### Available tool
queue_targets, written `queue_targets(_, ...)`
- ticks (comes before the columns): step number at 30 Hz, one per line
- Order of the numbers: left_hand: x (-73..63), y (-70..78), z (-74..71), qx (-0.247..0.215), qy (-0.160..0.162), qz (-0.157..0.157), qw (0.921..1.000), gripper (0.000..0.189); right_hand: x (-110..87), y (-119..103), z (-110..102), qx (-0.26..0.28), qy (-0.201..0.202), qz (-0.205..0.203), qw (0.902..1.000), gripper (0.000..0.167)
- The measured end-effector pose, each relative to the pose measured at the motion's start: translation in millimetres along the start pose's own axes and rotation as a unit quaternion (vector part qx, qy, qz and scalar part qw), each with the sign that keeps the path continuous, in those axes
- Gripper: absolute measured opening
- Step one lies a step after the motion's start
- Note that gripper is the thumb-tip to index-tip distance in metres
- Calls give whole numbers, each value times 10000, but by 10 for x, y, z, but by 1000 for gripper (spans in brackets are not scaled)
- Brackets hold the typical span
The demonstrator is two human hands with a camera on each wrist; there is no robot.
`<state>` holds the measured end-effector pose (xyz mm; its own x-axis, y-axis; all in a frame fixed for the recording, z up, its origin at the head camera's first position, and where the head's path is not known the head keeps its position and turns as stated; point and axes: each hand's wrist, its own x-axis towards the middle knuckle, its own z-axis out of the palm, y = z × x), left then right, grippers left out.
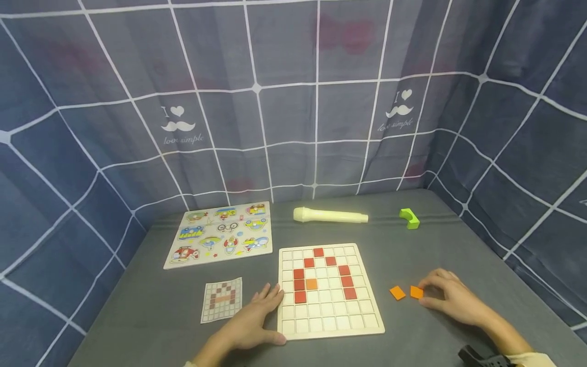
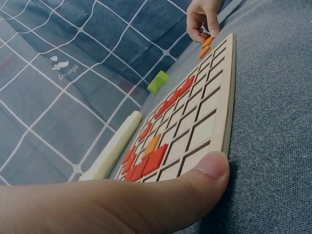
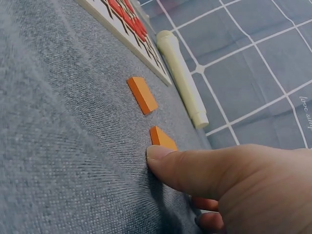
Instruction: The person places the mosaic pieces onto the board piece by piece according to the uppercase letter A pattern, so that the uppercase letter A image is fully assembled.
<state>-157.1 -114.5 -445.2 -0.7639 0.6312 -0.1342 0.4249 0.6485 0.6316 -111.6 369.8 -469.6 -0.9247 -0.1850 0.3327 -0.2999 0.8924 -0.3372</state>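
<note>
A wooden grid board (image 1: 321,323) lies in front of me, with red square tiles (image 1: 299,285) in an arch shape and one orange tile (image 1: 311,284) set in its cells. Along the board's left edge my left hand (image 1: 254,317) rests with fingers spread. Its thumb (image 2: 213,165) presses at the near corner. To the right of the board, my right hand (image 1: 451,298) pinches an orange square tile (image 1: 416,292) at the table surface between thumb and fingers. A second loose orange tile (image 1: 397,292) lies just left of it, nearer the board.
A small printed pattern card (image 1: 222,300) lies left of the board. Behind it is a picture puzzle board (image 1: 219,237) with vehicles. A pale yellow microphone-shaped object (image 1: 330,215) and a green curved block (image 1: 409,218) lie toward the back, before a grid-patterned curtain (image 1: 289,117).
</note>
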Motion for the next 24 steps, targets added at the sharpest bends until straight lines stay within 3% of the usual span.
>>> queue_targets(8,2,-11,12,60,86,73,9999,106,76,-34,6,-59,214,-19,9998,25)
queue_targets(14,-6,-19,43,153,157,89,9997,106,282,-173,56,97,553,-452,9974,28)
queue_targets(24,-10,-11,63,245,242,84,9994,106,740,-580,317,528,212,-913,9942,25)
